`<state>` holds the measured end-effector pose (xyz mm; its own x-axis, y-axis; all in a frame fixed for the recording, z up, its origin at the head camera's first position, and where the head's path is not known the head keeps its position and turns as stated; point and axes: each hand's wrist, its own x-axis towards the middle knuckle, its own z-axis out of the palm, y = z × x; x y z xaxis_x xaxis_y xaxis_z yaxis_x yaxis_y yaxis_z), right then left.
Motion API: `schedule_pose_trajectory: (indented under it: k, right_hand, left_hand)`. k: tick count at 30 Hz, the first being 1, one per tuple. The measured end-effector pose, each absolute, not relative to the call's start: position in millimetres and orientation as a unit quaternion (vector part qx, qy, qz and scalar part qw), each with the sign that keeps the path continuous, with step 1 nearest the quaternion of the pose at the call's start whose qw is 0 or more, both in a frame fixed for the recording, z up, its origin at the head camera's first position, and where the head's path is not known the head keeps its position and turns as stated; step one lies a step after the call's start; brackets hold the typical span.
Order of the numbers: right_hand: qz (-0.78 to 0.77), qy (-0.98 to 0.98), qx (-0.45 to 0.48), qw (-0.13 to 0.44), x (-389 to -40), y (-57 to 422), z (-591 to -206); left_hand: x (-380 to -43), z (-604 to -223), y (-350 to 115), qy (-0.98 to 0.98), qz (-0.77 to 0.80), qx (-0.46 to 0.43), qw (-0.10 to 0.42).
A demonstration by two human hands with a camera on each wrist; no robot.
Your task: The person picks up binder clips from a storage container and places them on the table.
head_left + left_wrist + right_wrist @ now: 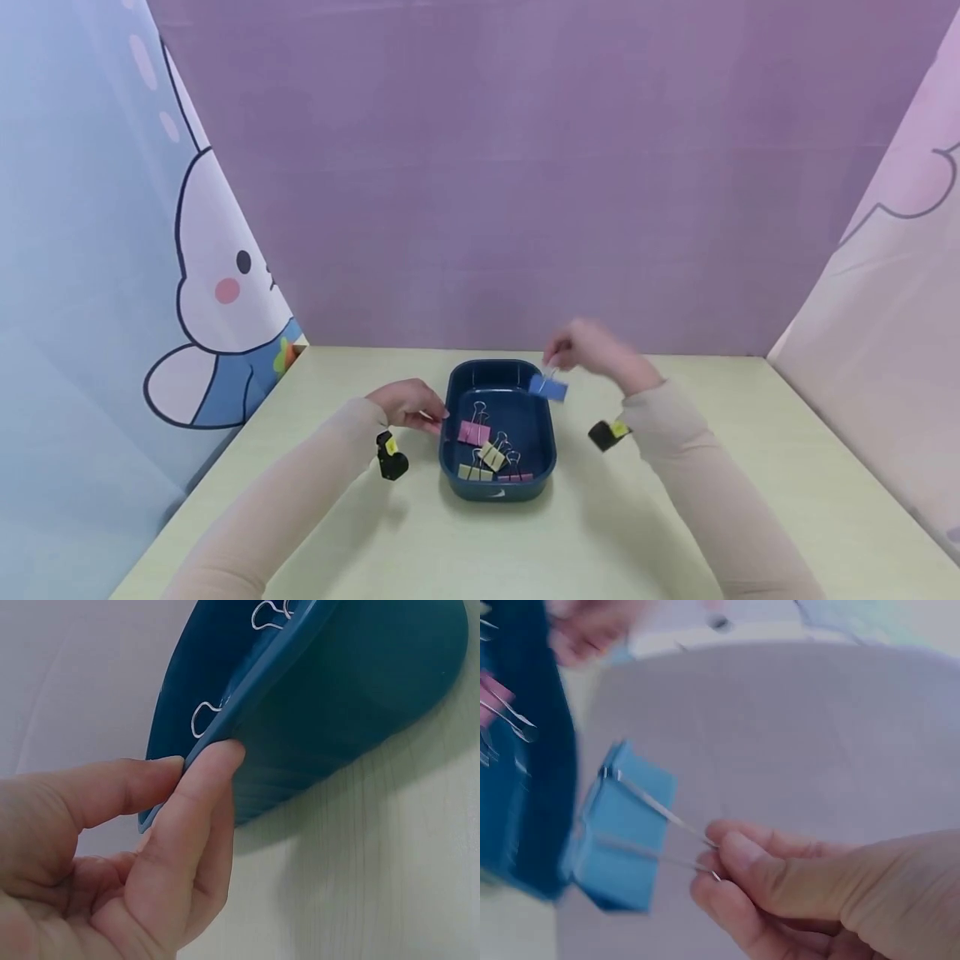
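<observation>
Where my right hand (596,348) pinches: the wire handles (667,814) of a blue binder clip (548,387), fingertips (731,901) clamped on them.
Clip's place: aloft by the far right rim of the dark blue tray (528,490) (touching or not, I cannot tell).
My left hand (411,403): clamped, thumb against fingers, on the tray's left rim.
In the tray: two pink binder clips (474,432), two yellow binder clips (493,456).

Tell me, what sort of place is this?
Probably a small screened-off tabletop workspace: a pale table backed by a plain purple backdrop, with a cartoon-printed side panel on the left. What lies beyond isn't visible.
</observation>
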<state>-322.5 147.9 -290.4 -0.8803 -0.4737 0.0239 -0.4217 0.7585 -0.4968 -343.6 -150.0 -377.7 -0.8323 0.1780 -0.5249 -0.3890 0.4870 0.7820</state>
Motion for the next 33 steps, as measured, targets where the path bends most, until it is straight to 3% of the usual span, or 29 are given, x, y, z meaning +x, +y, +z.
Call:
schedule_pose_trajectory:
  k: [4,16,33]
  right_hand:
    - [-0.233,0.950,-0.208,0.026,-339,171,-288]
    - [-0.241,0.948,-0.200,0.059,-363,182,-373]
    - [-0.234,0.954,-0.175,0.067,-370,176,-399]
  left_hand:
    - [-343,-377,-151,0.812,0.508,-0.066,0.278]
    - [-343,-380,-150,0.814,0.508,-0.059,0.276]
    - [-342,-377,-149,0.820,0.498,-0.049,0.278]
